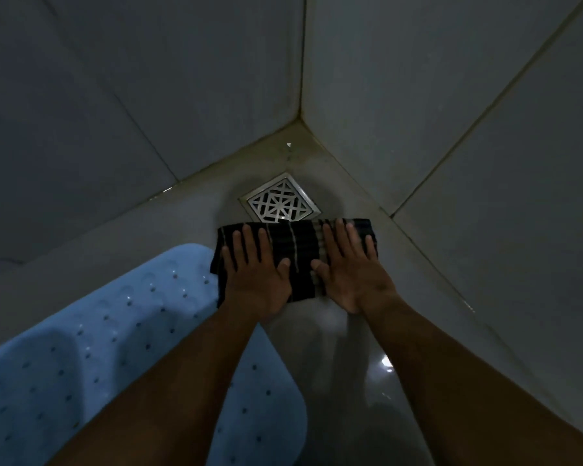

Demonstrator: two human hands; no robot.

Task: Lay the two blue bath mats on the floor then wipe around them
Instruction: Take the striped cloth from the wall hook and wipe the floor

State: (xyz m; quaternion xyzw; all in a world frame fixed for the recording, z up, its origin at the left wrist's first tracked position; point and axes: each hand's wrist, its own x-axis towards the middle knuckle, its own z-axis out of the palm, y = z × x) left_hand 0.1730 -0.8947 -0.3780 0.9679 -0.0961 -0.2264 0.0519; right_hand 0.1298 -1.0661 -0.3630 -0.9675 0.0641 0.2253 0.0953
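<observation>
Hands are flat on a dark striped cloth in the corner of the room. The left hand covers its left half and the right hand its right half. Neither hand has a closed grip: the fingers lie straight and spread, and the palms press the cloth onto the floor. The cloth lies just short of the metal drain, its far edge about touching the drain's frame. Its left edge meets the end of the mat.

That blue mat is already down, flat on the floor to the left, running back under the left forearm. From here I can see only this one. Where the second mat lies, I cannot tell.

So by my reckoning the laying part is at least half done, perhaps finished, and the wiping is in hand. The hands are working the strip between the mat's end and the two walls. The floor shines wet near the right wall and along the grout at the wall's foot. That stretch likely needs a pass, as do the mat's other sides, which are out of sight.
</observation>
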